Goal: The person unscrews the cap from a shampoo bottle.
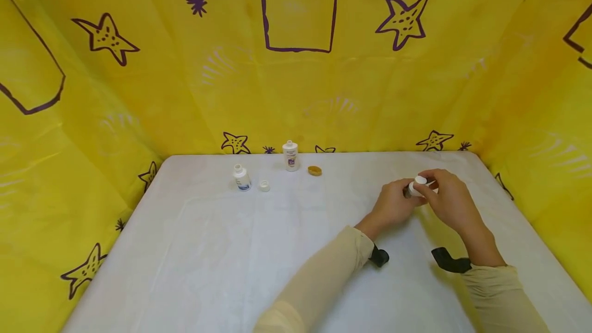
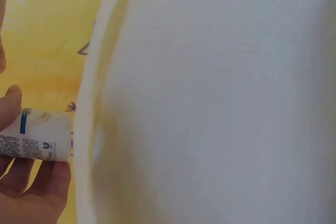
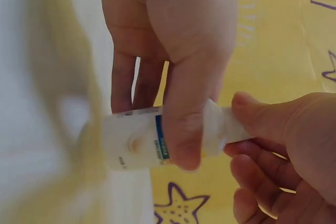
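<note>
Both hands meet at one small white bottle (image 1: 415,189) above the right far part of the table. My left hand (image 1: 394,203) grips its body, the thumb across the printed label in the right wrist view. With thumb and fingers, my right hand (image 1: 449,200) pinches the white cap (image 3: 234,125) at the bottle's top. The bottle's base (image 2: 63,135) points toward the table in the left wrist view and shows small print. Fingers cover part of the label. Whether the cap is loose or tight cannot be seen.
A white bottle without a cap (image 1: 242,180) stands left of centre, beside a small white cap (image 1: 264,185). Farther back stands another uncapped white bottle (image 1: 291,158), with a brownish-yellow cap (image 1: 315,170) to its right. Yellow patterned cloth (image 1: 296,91) surrounds the white table (image 1: 208,261).
</note>
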### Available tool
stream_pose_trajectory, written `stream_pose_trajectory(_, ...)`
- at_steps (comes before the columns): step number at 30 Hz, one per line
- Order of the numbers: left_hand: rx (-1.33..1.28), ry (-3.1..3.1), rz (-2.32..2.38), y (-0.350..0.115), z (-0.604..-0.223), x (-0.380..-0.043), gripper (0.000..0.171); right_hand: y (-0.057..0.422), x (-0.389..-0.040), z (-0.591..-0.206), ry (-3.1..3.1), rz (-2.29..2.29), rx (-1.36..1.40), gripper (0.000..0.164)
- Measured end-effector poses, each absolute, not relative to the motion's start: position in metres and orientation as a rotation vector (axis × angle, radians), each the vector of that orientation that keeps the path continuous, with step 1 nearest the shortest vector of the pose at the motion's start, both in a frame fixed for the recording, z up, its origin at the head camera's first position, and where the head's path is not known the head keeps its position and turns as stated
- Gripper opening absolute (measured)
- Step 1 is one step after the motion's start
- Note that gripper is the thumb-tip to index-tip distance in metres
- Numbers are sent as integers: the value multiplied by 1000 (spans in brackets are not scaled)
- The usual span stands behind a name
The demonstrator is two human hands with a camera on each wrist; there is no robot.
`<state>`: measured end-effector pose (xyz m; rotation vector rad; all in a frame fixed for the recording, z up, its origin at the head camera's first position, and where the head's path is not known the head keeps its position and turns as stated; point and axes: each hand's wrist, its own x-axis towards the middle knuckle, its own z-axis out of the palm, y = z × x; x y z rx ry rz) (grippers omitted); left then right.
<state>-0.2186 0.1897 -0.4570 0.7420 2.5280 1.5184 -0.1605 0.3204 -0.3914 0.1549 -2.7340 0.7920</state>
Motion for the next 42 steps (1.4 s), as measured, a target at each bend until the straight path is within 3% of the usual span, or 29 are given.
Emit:
stream_pose_trajectory(23, 722, 2441, 1601, 64, -426, -237, 28, 220, -190, -372, -2592, 950, 335, 31)
stream_pose_trajectory(32, 727, 2631, 1464, 17, -410, -234, 32, 178, -196, -371, -2553, 1116, 284, 34)
stream_pose_trajectory(42, 740, 2768, 1551, -6, -417, -232, 34, 146, -200, -367, -2519, 1240, 206, 37)
